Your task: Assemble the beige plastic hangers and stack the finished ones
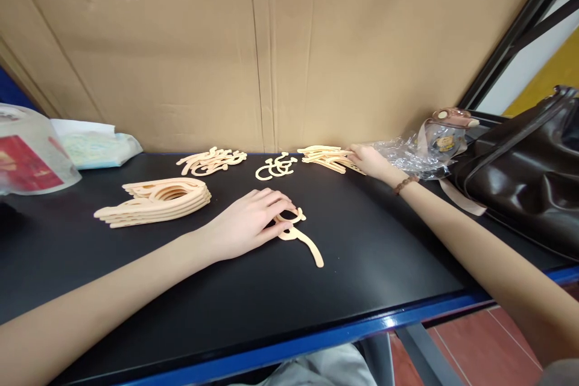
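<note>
My left hand is closed on a partly assembled folding hanger, made of pale cream plastic. Its curved arm points down to the right, and its hook part shows under my fingers. Out to the right, my right hand has its fingers closed at the right end of a pile of loose hanger arms; the fingertips are partly hidden. Loose hanger hooks lie between the hands, near the back. A larger heap of hanger pieces sits farther left. Nearer my left forearm, several folded hangers are stacked.
A cardboard sheet stands along the back of the black table. At left are a plastic container and a soft packet. Clear plastic wrap, a clear bottle and a dark leather bag crowd the right side.
</note>
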Available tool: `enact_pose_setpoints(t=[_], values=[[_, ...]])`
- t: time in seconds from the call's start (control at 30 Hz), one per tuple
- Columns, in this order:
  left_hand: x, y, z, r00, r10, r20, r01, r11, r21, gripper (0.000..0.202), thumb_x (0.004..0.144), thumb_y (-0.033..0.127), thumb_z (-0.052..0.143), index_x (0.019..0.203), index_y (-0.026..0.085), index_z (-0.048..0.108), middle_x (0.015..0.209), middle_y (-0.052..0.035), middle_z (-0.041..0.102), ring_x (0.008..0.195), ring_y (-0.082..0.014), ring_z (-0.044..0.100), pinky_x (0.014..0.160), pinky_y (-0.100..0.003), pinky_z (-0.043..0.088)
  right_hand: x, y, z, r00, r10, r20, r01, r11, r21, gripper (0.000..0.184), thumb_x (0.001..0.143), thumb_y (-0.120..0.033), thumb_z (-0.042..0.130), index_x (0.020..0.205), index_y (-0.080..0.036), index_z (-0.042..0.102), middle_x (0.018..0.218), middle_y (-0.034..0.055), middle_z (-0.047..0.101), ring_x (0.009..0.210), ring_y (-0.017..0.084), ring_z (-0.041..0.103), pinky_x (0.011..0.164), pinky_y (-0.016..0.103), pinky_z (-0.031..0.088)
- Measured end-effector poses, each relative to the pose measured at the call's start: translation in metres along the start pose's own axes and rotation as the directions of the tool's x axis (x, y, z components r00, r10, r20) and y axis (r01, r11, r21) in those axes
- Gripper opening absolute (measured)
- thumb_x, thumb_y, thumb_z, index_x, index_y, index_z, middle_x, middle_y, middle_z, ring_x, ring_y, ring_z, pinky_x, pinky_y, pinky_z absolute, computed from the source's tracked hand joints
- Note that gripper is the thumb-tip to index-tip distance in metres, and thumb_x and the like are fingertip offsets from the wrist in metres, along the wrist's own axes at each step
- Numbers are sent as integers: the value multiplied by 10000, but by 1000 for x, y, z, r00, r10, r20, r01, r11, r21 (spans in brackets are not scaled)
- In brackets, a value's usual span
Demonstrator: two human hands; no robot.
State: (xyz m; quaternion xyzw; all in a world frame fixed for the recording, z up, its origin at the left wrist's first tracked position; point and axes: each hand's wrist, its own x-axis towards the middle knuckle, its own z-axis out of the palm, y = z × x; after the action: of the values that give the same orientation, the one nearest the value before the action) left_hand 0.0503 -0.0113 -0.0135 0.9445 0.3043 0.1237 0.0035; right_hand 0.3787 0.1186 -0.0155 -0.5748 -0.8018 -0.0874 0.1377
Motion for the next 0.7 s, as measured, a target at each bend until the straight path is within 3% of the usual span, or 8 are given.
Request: enact_pose_setpoints(t=[0.17,0.43,0.7], values=[[0,0,0,1000,21,-5,-21,999,29,292,983,365,396,1162,242,591,1182,-41,608,1029,-191,547,906,-329,386,-5,4,6,1000,6,1,-6,1000,31,268,967,-269,393,976,-135,624,930,117,691,834,221,641,704,281,435],[-1,1,-3,1000,14,-8,-14,1000,-5,318,953,448,447,1134,242,608,1121,-30,621,973,-184,552,873,-319,369,-7,5,9,999,-25,-47,28,997,75,225,944,-272,468,992,-140,643,995,109,702,900,227,646,763,281,444],[-2,5,-4,996,64,-63,-68,996,-59,304,992,362,379,1113,238,629,1097,-29,642,993,-167,568,936,-327,363,-13,-26,-7,980,-38,-198,59,993,102,270,958,-295,435,1061,-135,627,1058,128,672,967,246,613,799,313,444]])
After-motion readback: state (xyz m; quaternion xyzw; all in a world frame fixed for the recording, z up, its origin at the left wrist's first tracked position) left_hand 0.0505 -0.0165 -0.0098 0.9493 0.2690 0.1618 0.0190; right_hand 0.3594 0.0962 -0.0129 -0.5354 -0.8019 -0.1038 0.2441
